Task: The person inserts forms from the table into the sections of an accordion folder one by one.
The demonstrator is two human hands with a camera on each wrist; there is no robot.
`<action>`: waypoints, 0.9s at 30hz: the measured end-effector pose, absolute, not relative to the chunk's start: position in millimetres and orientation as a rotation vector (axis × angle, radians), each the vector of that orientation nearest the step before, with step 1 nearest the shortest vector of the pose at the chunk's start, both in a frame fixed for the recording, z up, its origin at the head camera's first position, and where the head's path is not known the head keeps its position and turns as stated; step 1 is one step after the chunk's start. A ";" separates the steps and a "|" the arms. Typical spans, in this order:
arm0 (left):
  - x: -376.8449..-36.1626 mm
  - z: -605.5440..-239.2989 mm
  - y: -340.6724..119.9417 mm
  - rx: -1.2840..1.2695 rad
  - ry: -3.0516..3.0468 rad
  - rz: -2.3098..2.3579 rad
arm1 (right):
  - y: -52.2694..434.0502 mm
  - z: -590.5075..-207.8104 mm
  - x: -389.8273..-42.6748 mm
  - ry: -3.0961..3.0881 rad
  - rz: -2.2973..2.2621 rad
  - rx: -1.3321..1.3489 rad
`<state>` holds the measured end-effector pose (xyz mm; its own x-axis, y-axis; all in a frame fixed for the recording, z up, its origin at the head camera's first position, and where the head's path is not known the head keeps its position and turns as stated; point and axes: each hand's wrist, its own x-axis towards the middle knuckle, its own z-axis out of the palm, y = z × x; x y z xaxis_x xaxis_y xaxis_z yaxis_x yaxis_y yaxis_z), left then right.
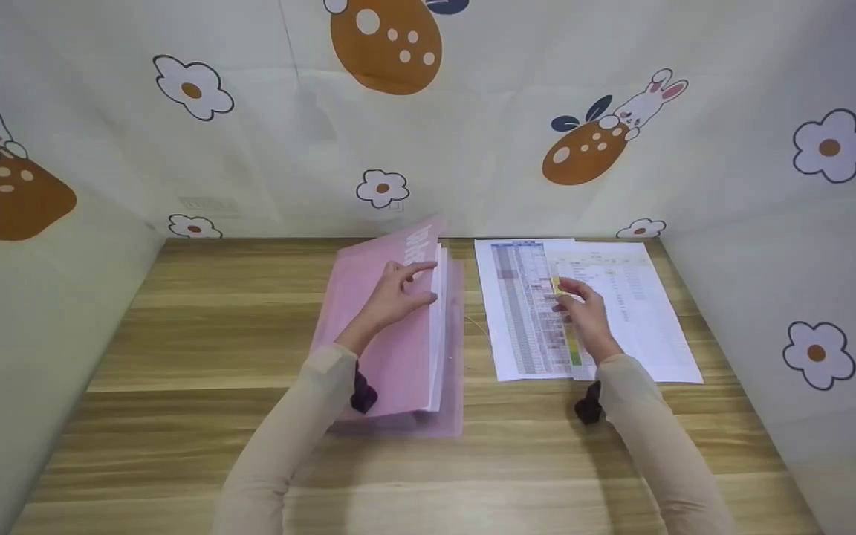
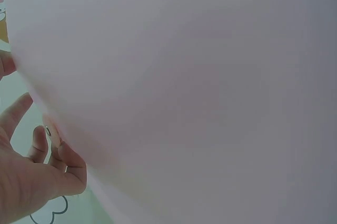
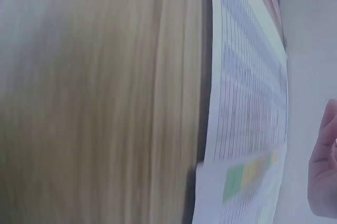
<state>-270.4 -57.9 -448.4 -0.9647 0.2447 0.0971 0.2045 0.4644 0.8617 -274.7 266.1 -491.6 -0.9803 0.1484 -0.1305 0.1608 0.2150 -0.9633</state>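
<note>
A pink folder [image 1: 376,297] with white lettering lies left of the table's middle, its cover tilted up and white sheets [image 1: 437,334] showing along the right edge. My left hand [image 1: 394,297] holds the cover by that free edge with thumb and fingertips. In the left wrist view the pink cover [image 2: 184,97] fills most of the picture, and the left hand [image 2: 31,166] is at its edge. My right hand [image 1: 584,308] hovers over two printed sheets, its fingers loosely bent with nothing seen between them. Only part of the right hand [image 3: 324,166] shows in the right wrist view.
A printed table sheet [image 1: 513,312] with coloured cells overlaps another printed sheet [image 1: 643,319] on the right. Both lie on the wood-grain table [image 1: 198,334]. Patterned cloth walls [image 1: 472,134] stand at the back and sides. A thin strand [image 1: 478,322] lies between folder and sheets.
</note>
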 end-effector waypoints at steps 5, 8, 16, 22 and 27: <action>-270.2 -448.2 -57.8 0.396 2.645 1.550 | 301.0 -513.8 -286.1 2.490 -1.926 0.438; -270.3 -448.0 -57.6 0.392 2.650 1.550 | 328.2 -540.3 -300.8 2.541 -1.931 0.516; -269.9 -447.6 -57.2 0.424 2.646 1.561 | 384.1 -569.9 -313.5 2.757 -1.762 0.592; -270.3 -447.3 -57.9 0.461 2.660 1.565 | 390.1 -529.9 -280.8 2.782 -1.605 0.563; -270.0 -447.4 -58.2 0.419 2.649 1.555 | 386.0 -499.3 -253.9 2.757 -1.453 0.655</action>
<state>-270.0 -58.2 -447.4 -0.9626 0.2515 0.1002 0.2102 0.4607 0.8623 -253.9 386.0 -499.3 -0.9146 0.3753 -0.1503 0.3361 0.4992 -0.7986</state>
